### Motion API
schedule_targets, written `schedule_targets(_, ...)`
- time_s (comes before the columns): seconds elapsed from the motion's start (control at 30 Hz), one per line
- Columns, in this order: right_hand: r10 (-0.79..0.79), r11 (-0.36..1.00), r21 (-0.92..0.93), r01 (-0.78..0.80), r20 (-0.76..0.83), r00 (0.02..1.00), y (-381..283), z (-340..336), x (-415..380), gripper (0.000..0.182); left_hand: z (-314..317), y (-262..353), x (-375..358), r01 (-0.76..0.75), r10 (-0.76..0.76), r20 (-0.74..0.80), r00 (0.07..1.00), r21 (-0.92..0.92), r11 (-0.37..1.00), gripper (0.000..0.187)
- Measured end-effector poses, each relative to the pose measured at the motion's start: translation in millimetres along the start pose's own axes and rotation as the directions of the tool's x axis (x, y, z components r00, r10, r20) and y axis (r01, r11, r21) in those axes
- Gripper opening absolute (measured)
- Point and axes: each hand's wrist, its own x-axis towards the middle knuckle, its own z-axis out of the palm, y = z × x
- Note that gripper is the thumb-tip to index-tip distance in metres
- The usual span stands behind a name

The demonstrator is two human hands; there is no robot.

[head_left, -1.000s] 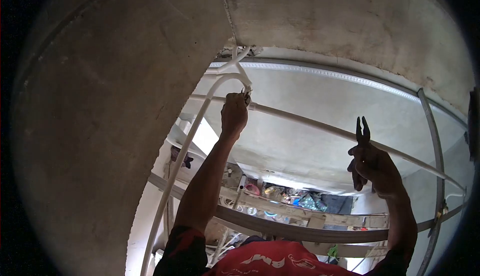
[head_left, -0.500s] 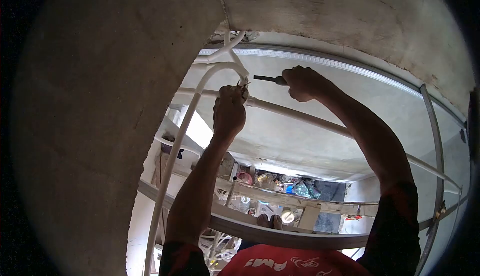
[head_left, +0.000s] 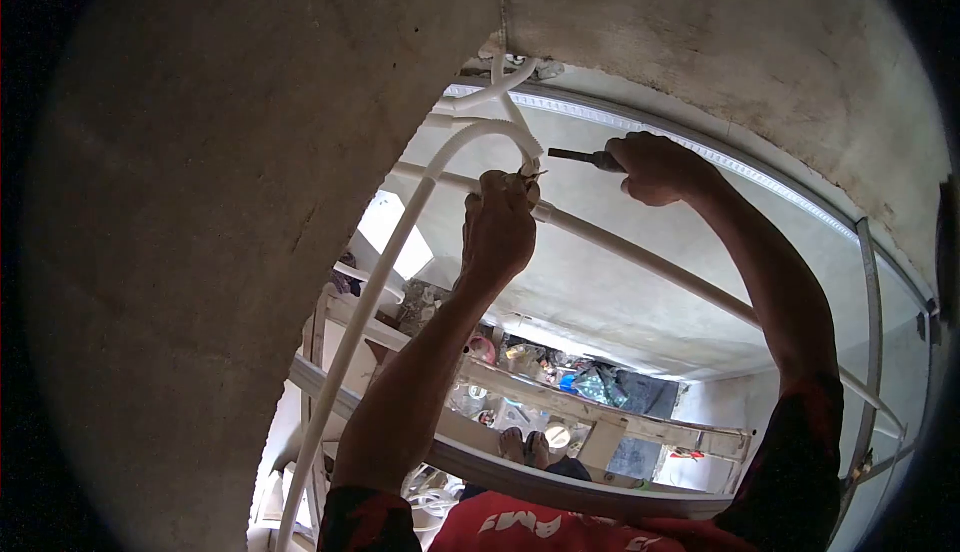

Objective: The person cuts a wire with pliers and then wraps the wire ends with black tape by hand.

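A white curved conduit [head_left: 487,129] arches over at the top, with its ribbed end turned down toward my left hand [head_left: 503,230]. The fingers of that hand are pinched together right under the opening, around thin wires [head_left: 533,171] whose tips poke out beside the fingertips. To the right, my right hand [head_left: 660,167] is closed round the handle of a slim tool with a dark straight shaft [head_left: 571,155]. This shaft points left, its tip a short way from the conduit's mouth. The exact kind of tool I cannot tell.
A straight white pipe [head_left: 640,252] runs behind both hands. Grey concrete [head_left: 220,202] fills the left side. Metal ceiling channels [head_left: 873,302] curve along the right and below. Far down are a wooden plank [head_left: 640,420], my feet [head_left: 525,445] and scattered items on the floor.
The view has shifted, so the conduit and both hands appear farther right. My hands keep nearly the same places relative to the conduit, with the tool still pointing at its end.
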Motion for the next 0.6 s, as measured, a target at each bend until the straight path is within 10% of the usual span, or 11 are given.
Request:
schedule_targets(0.23, -0.069, 0.997, 0.022, 0.075, -0.203, 0.977, -13, 17, 22, 0.035, -6, 17, 3, -0.052, 0.051, 0.012, 0.999, 0.089, 0.995, 0.014)
schedule_targets(0.4, -0.038, 0.994, 0.079, 0.069, -0.339, 0.94, -20, 17, 53, 0.036, -16, 33, 4, 0.177, -0.168, 0.067, 0.983, -0.151, 0.973, 0.033)
schedule_targets(0.53, 0.046, 0.707, 0.706, 0.027, -0.085, 0.995, -33, 0, 57, 0.048, -5, 20, -2, 0.013, -0.013, -0.006, 1.0, 0.062, 0.998, 0.016)
schedule_targets(0.6, 0.043, 0.735, 0.677, 0.035, -0.097, 0.994, -40, 4, 70, 0.041, -5, 19, -1, 0.025, -0.026, 0.013, 1.0, 0.061, 0.998, 0.015)
